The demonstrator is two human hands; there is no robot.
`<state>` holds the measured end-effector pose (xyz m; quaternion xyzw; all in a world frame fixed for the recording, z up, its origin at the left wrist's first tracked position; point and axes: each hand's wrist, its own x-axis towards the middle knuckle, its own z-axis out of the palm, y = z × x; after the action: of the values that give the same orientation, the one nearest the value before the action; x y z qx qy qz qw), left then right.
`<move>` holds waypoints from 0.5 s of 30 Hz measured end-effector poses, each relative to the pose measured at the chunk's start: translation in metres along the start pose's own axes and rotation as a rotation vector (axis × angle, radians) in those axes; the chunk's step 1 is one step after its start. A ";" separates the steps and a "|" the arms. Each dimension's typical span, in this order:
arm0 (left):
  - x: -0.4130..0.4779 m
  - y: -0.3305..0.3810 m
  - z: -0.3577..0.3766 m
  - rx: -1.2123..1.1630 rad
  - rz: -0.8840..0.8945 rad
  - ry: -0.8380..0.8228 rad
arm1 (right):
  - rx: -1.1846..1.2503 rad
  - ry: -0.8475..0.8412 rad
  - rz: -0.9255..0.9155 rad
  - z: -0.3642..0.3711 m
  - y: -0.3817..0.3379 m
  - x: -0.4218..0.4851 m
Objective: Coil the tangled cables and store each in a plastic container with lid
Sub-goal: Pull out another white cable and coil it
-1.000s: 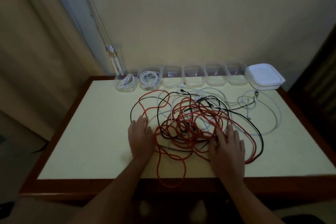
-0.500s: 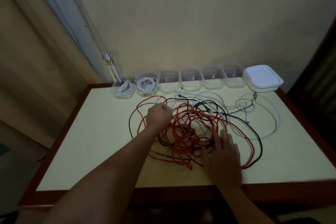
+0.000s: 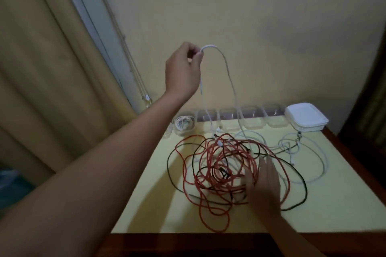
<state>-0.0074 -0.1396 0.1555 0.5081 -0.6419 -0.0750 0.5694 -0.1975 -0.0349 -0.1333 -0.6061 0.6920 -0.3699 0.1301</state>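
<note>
White cable (image 3: 209,45) high in left grip (image 3: 183,69)

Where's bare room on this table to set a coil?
Bare: yellow tabletop at the near right corner, outside the black cable loop, and the left strip beside the red cable tangle. Crowded: the middle and the clear plastic containers.

Clear plastic containers (image 3: 253,120), matt tabletop (image 3: 167,204)

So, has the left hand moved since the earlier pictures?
Yes. The left hand has risen off the table, where it lay beside the tangle, and now pinches a white cable high above the row of containers.
</note>
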 end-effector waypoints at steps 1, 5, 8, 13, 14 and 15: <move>0.005 0.012 -0.004 0.017 0.046 0.009 | 0.102 0.012 0.005 -0.011 -0.021 0.011; 0.009 0.048 -0.013 0.139 0.249 -0.004 | 0.321 0.063 -0.046 -0.060 -0.099 0.061; 0.000 0.055 -0.013 0.221 0.333 -0.041 | 0.267 -0.029 -0.164 -0.082 -0.123 0.098; -0.010 0.046 -0.022 0.253 0.298 0.002 | -0.056 -0.226 -0.174 -0.094 -0.112 0.120; -0.011 0.044 -0.025 0.247 0.284 0.017 | -0.119 -0.245 -0.166 -0.093 -0.105 0.119; -0.010 0.042 -0.028 0.236 0.268 0.042 | -0.173 -0.261 -0.146 -0.091 -0.097 0.117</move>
<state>-0.0107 -0.0988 0.1864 0.4830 -0.6960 0.0881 0.5240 -0.2098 -0.1113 0.0264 -0.7068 0.6524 -0.2355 0.1391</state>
